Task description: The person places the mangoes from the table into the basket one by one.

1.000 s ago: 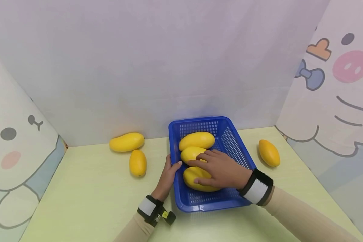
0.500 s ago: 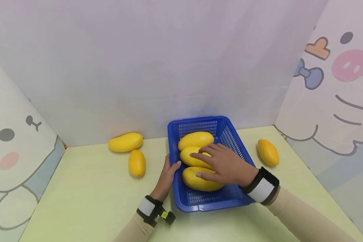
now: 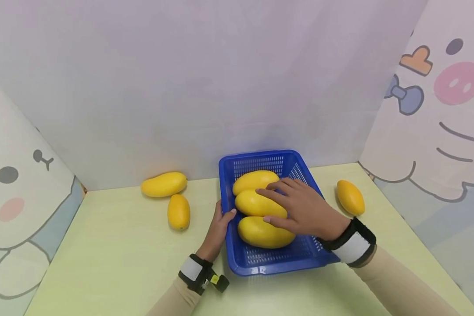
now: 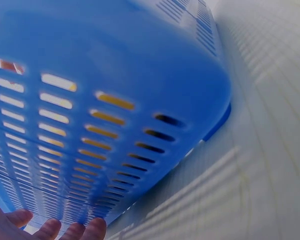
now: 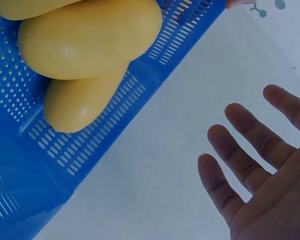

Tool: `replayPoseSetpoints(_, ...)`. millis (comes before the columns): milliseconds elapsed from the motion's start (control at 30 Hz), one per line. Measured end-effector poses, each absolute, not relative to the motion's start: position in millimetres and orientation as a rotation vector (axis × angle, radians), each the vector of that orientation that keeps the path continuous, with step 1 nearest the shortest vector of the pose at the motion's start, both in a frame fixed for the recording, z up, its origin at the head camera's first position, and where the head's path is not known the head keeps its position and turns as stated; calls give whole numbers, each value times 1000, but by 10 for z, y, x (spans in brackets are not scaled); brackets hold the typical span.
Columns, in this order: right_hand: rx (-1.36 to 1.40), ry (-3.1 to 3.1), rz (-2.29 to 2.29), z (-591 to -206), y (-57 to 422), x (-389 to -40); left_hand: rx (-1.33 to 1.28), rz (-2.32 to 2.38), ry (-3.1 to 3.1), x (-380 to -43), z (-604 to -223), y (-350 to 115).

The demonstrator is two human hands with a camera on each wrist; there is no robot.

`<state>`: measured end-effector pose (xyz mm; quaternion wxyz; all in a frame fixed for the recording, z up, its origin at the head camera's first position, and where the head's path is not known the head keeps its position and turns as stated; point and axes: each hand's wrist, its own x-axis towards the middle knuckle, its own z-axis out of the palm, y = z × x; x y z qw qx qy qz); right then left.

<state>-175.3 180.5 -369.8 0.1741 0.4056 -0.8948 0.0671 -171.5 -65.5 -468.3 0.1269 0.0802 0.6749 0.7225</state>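
A blue perforated plastic basket (image 3: 256, 268) stands on the table with three yellow mangoes in it. They lie in a row: a back mango (image 3: 254, 181), a middle mango (image 3: 256, 204) and a front mango (image 3: 262, 232). My left hand (image 3: 216, 232) grips the basket's left side, thumb over the rim; in the left wrist view its fingers (image 4: 72, 231) lie against the slotted outer wall. Above the right part of the basket is my right hand (image 3: 306, 210), fingers apart and holding nothing. The right wrist view shows those fingers (image 5: 240, 160) spread, away from the mangoes.
Left of the basket, a longer mango (image 3: 163, 184) lies by the back wall, with a smaller mango (image 3: 179, 212) just in front. Another mango (image 3: 350, 197) rests to the right. A pale curtain-like wall (image 3: 181, 87) closes the back of the pale green table (image 3: 114, 254).
My right hand has drawn back to the right, off the middle and front mangoes, uncovering more of them. My left hand has stayed on the basket's side.
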Motion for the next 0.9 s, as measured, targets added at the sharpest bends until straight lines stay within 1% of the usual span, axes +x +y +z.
replayPoseSetpoints(400,1131,-2495,239,-3608,1929,-1707,252,2105,1962,-1710,-4682,-662)
replayPoseSetpoints(733,1053,-2532,257,-3552,2023,-1676,253,2114,1972,-1730,-4713,-661)
replayPoseSetpoints(900,1016,-2543,258,-3564,2084,-1652,242,2110,1934,-1707,-4638,-674)
